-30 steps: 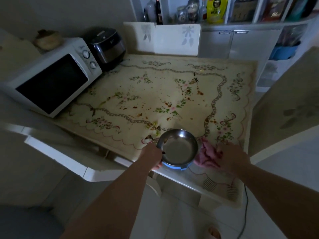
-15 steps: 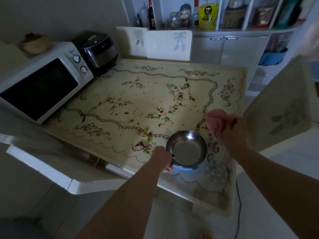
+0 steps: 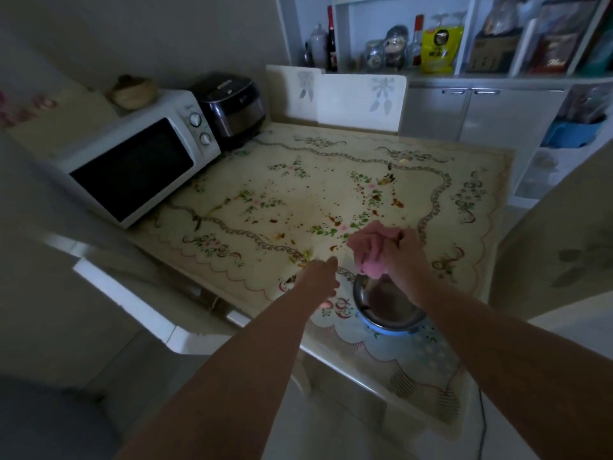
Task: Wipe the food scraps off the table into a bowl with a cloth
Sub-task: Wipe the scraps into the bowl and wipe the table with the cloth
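A steel bowl [image 3: 391,315] with a blue base stands near the front edge of the table [image 3: 232,270], which has a flowered cloth on it. My right hand [image 3: 406,257] hovers just above and behind the bowl, closed on a bunched pink cloth [image 3: 366,247]. My left hand [image 3: 320,277] is off the bowl, to its left, low over the tablecloth with a finger stretched forward. Brown and orange food scraps [image 3: 374,197] lie scattered across the middle and far right of the table.
A white microwave [image 3: 132,157] and a dark rice cooker [image 3: 232,107] fill the table's left rear. White chair backs [image 3: 348,97] stand at the far edge, another chair [image 3: 564,247] at the right. Shelves with bottles and jars [image 3: 398,44] lie behind.
My left hand has let go of the bowl's rim and moved forward-left. My right hand lifted the pink cloth from the table and brought it above the bowl.
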Demonstrator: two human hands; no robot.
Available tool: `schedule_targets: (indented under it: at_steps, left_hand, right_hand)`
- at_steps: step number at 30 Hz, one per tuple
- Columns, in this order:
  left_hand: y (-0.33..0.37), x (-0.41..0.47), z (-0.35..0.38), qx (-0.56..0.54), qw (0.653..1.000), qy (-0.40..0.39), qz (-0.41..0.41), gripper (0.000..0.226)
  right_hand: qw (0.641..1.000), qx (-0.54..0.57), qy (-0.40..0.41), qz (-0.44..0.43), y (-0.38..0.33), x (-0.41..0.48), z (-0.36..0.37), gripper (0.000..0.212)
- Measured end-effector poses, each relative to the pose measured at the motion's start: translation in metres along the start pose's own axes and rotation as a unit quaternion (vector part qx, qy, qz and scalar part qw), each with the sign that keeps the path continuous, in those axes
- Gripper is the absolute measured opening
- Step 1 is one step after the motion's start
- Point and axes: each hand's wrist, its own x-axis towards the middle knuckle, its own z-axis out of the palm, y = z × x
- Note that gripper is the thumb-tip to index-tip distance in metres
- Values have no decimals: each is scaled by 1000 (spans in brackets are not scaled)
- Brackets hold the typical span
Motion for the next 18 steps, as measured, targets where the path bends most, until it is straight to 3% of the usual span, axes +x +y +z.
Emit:
schedule_targets:
  at_steps: [2, 6, 11, 16, 18]
  left_hand:
    - [1, -3, -22, -54, 998, 8, 1, 52]
    - [-4, 0, -66, -101, 995, 4, 12, 51]
    - [-7, 19, -121, -157, 978, 104, 89, 17]
    - [-12, 50, -185, -22, 971, 192, 144, 19]
    - [-20, 68, -212, 41, 966, 198, 158, 20]
  right_hand:
    - [999, 15, -49, -7, -10, 1, 21, 34]
    - [986, 17, -162, -34, -42, -2, 56, 22]
    - [983, -71, -167, -37, -76, -6, 104, 16]
    - [979, -122, -158, -47, -111, 0, 169, 16]
    - [984, -81, -159, -22, -123, 5, 197, 32]
